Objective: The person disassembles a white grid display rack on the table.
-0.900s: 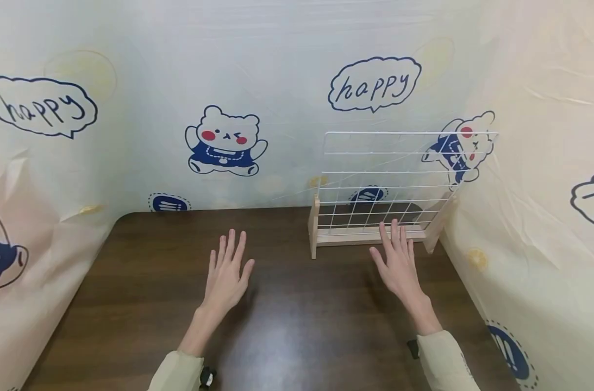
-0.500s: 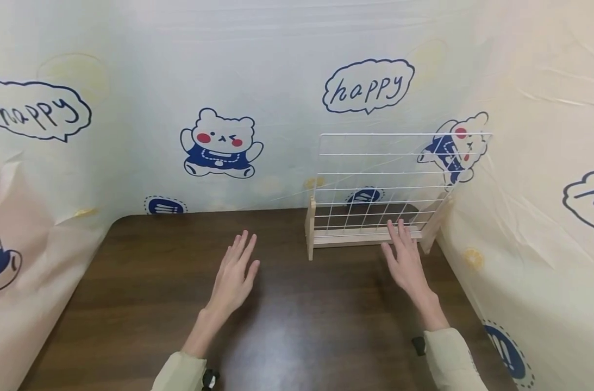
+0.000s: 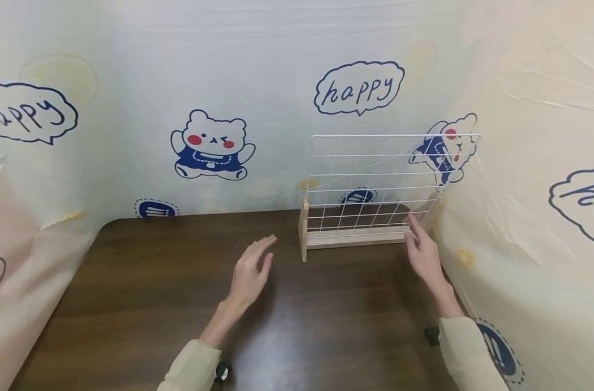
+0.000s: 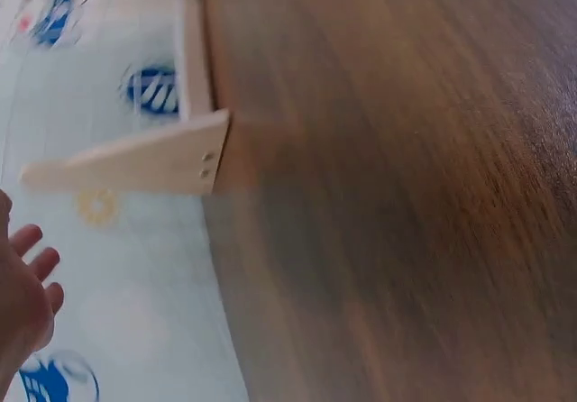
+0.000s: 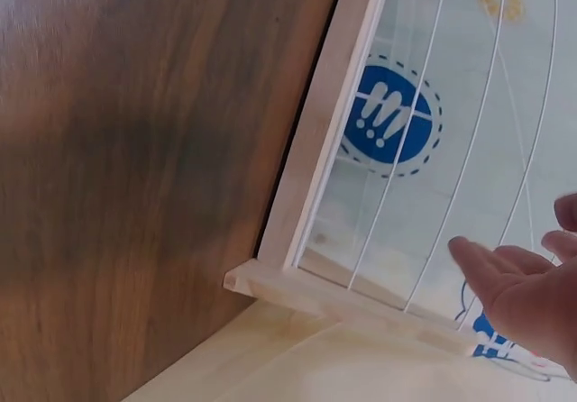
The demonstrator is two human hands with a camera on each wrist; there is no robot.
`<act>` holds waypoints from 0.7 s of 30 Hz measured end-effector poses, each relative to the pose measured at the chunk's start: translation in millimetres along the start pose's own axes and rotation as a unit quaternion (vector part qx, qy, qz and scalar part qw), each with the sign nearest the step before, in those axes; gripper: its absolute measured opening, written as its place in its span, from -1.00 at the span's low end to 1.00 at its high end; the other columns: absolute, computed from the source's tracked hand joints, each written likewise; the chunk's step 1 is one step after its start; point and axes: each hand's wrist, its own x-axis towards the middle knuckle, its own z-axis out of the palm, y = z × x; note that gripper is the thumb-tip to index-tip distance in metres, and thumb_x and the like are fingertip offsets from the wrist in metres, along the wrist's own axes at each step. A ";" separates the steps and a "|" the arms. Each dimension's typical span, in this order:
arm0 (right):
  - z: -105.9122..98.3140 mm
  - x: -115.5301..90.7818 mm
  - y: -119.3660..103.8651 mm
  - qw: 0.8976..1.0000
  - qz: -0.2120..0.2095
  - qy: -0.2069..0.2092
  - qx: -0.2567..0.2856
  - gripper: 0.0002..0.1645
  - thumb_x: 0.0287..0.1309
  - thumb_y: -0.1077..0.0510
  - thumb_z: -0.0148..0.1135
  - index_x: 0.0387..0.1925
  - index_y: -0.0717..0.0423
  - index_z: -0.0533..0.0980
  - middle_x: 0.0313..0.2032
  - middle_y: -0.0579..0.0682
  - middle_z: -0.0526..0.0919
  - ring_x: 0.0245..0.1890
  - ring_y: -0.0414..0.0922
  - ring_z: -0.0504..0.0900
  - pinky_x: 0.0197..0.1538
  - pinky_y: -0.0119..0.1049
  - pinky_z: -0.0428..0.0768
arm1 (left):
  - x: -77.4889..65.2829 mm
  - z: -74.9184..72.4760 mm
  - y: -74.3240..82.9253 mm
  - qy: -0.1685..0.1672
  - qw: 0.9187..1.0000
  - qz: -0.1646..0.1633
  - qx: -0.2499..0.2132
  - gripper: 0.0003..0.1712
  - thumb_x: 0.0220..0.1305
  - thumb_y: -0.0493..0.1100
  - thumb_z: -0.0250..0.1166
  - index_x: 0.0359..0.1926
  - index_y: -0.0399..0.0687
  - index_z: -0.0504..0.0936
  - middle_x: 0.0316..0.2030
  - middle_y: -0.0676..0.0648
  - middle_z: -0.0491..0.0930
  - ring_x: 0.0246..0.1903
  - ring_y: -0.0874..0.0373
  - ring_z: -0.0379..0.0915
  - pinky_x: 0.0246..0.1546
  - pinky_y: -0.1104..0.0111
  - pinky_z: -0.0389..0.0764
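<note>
A white wire grid rack stands upright on a pale wooden base toward the back right of the dark wooden table. To the left of it is my left hand, over the table with straight fingers and the thumb apart, holding nothing. My right hand is at the rack's right end, fingers extended and overlapping the grid's lower right corner in the head view. In the left wrist view the rack's wooden side foot shows beyond the fingers. The right wrist view has the right hand beside the wires, with nothing in it.
Pale cloth with printed bears and "happy" bubbles hangs behind the table and along both sides. The right-hand cloth runs close to the rack's right foot. Both arms wear light sleeves with dark wrist bands.
My left hand has moved right toward the rack and turned its fingers rightward. The right hand has shifted right to the rack's right end. The head view has turned slightly right.
</note>
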 end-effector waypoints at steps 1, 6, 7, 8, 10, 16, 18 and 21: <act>-1.8 2.5 1.7 1.000 0.001 0.011 0.001 -0.42 0.42 0.28 -0.07 0.43 0.07 0.20 0.28 0.26 0.38 0.17 0.20 0.45 0.18 0.04 0.46 | 2.2 4.9 1.8 0.004 1.000 0.010 -0.002 -0.57 0.26 -0.41 0.24 0.16 -0.20 0.54 0.11 -0.14 0.56 0.13 -0.08 0.46 0.21 0.01 0.38; -10.1 15.9 11.2 0.998 0.005 0.030 0.061 -0.45 0.39 0.41 -0.14 0.38 0.24 0.24 0.19 0.32 0.45 -0.06 -0.16 0.58 -0.10 -0.52 0.54 | 16.8 24.9 13.2 0.020 0.999 0.023 -0.019 -0.59 0.21 -0.39 0.31 0.10 -0.16 0.60 -0.02 -0.08 0.65 -0.04 0.01 0.54 0.00 0.11 0.57; -11.4 18.6 11.5 0.996 0.004 0.030 0.079 -0.46 0.39 0.42 -0.16 0.37 0.28 0.23 0.20 0.34 0.43 -0.08 -0.25 0.58 -0.12 -0.60 0.52 | 20.1 27.5 15.1 0.024 0.999 0.021 -0.025 -0.59 0.21 -0.38 0.31 0.10 -0.16 0.60 -0.03 -0.08 0.65 -0.05 0.01 0.54 -0.04 0.13 0.59; -12.8 20.8 11.5 0.995 0.003 0.030 0.100 -0.47 0.39 0.44 -0.16 0.36 0.33 0.22 0.22 0.37 0.40 -0.10 -0.33 0.55 -0.16 -0.64 0.52 | 23.6 30.4 16.8 0.027 0.999 0.019 -0.030 -0.60 0.22 -0.38 0.31 0.09 -0.16 0.60 -0.03 -0.07 0.65 -0.06 0.02 0.54 -0.07 0.14 0.60; -17.0 24.3 7.1 0.992 0.001 0.033 0.121 -0.48 0.38 0.45 -0.14 0.35 0.38 0.23 0.21 0.41 0.39 -0.14 -0.41 0.51 -0.10 -0.64 0.52 | 30.5 36.2 20.1 0.032 0.998 0.018 -0.045 -0.63 0.23 -0.37 0.30 0.08 -0.18 0.61 -0.04 -0.08 0.65 -0.07 0.00 0.54 -0.07 0.15 0.60; -27.3 30.7 -21.0 0.993 0.018 0.050 0.106 -0.53 0.39 0.36 -0.03 0.28 0.43 0.28 0.13 0.38 0.46 0.00 0.09 0.53 0.00 -0.59 0.45 | 43.4 53.9 27.0 0.049 0.996 0.027 -0.070 -0.70 0.19 -0.43 0.31 -0.03 -0.24 0.65 -0.18 -0.10 0.68 -0.17 0.06 0.57 -0.16 0.18 0.61; -28.1 35.8 -21.3 0.992 0.019 0.066 0.108 -0.55 0.38 0.34 -0.01 0.25 0.44 0.31 0.10 0.41 0.47 0.02 0.16 0.52 0.06 -0.52 0.45 | 50.4 58.1 28.0 0.069 0.994 0.021 -0.080 -0.73 0.19 -0.43 0.30 -0.06 -0.25 0.66 -0.21 -0.10 0.68 -0.20 0.09 0.56 -0.17 0.25 0.61; -33.4 43.0 -19.9 0.989 0.021 0.103 0.103 -0.59 0.36 0.35 0.00 0.19 0.46 0.35 0.03 0.44 0.49 -0.05 0.08 0.55 0.05 -0.43 0.50 | 67.1 64.3 29.5 0.108 0.988 0.004 -0.109 -0.79 0.22 -0.41 0.30 -0.11 -0.27 0.67 -0.25 -0.10 0.69 -0.25 0.10 0.57 -0.20 0.31 0.59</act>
